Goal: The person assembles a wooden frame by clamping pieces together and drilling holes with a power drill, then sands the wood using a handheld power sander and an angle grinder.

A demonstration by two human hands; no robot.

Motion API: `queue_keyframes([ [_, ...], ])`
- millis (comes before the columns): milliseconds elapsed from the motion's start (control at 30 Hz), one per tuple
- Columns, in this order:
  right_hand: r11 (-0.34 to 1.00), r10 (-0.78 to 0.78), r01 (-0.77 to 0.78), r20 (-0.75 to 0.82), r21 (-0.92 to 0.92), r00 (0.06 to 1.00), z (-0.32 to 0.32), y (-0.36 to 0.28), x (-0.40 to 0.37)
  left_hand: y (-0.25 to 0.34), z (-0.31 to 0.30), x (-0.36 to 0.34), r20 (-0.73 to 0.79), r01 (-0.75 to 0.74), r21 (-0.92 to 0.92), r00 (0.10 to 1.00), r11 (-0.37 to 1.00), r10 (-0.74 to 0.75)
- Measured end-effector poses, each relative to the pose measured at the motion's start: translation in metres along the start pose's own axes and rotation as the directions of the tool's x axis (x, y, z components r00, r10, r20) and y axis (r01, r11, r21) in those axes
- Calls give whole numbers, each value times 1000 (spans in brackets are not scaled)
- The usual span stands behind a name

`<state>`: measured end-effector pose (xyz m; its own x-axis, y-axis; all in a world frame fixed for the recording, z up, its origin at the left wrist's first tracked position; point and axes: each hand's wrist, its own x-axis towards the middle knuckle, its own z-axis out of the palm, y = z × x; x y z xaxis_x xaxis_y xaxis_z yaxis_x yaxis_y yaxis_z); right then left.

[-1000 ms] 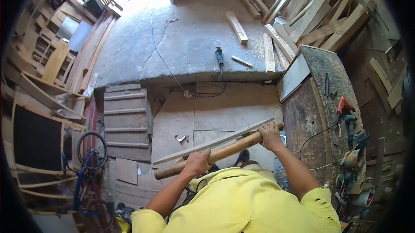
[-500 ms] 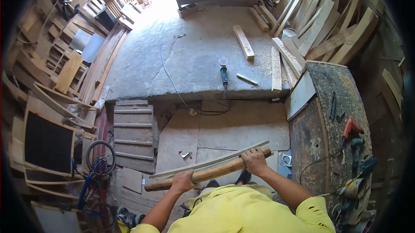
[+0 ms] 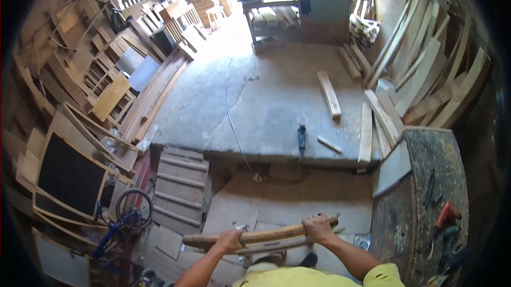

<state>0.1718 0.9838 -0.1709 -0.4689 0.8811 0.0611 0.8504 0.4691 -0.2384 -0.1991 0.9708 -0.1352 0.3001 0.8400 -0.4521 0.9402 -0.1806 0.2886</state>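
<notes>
A long, rounded wooden piece point(image 3: 271, 233) is held roughly level in front of the body, its right end a little higher. Around its left part my left hand point(image 3: 229, 240) is closed, and my right hand point(image 3: 318, 227) grips it near the right end. Just beneath it runs a second, thinner wooden strip point(image 3: 277, 245), partly hidden by the thicker piece. Whether my fingers also hold that strip cannot be made out. Shoes show below the wood.
A power tool point(image 3: 302, 137) with a cord lies on the raised concrete floor point(image 3: 213, 106). A workbench point(image 3: 436, 159) with a red tool point(image 3: 447, 215) is at right. At left are a slatted ramp point(image 3: 180, 188), a blue bicycle point(image 3: 114, 228) and wooden frames.
The view has tilted up, showing more of the far table. The thick wooden piece now lies beyond the thin strip, which was on its far side before. Both hands still grip.
</notes>
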Motion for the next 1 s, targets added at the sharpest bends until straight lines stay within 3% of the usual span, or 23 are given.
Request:
queue_keyframes([
  [67,999,-2,3,33,-39,999,6,12,29,-17,-11,28,23,-23,-34,999,999,24],
  [133,1000,-9,13,137,-25,991,-14,16,62,-26,-41,51,186,-1,-20,983,1000,4],
  [233,998,-59,62,147,-13,987,-62,16,126,-55,-83,72,73,-76,-44,994,996,79],
  [300,995,-64,76,163,-70,984,-115,10,180,-60,-144,76,-111,-126,-118,987,985,113],
  [333,993,-72,87,167,-79,983,-141,10,207,-63,-176,82,-127,-149,-120,983,982,134],
  [500,987,-136,136,3,-82,991,-261,44,332,-44,-354,118,-277,-172,-9,947,985,163],
  [600,974,-149,123,-126,-192,981,-327,68,393,-35,-444,150,-406,-211,179,874,961,267],
  [700,947,-289,221,-315,-234,904,-381,98,446,-17,-517,190,-496,-91,292,836,952,233],
  [767,942,-315,244,-357,-231,879,-401,129,491,-7,-556,232,-568,-179,260,766,949,300],
  [1000,979,-141,69,-391,-193,910,-383,240,632,-23,-638,420,-523,-177,386,767,905,373],
])
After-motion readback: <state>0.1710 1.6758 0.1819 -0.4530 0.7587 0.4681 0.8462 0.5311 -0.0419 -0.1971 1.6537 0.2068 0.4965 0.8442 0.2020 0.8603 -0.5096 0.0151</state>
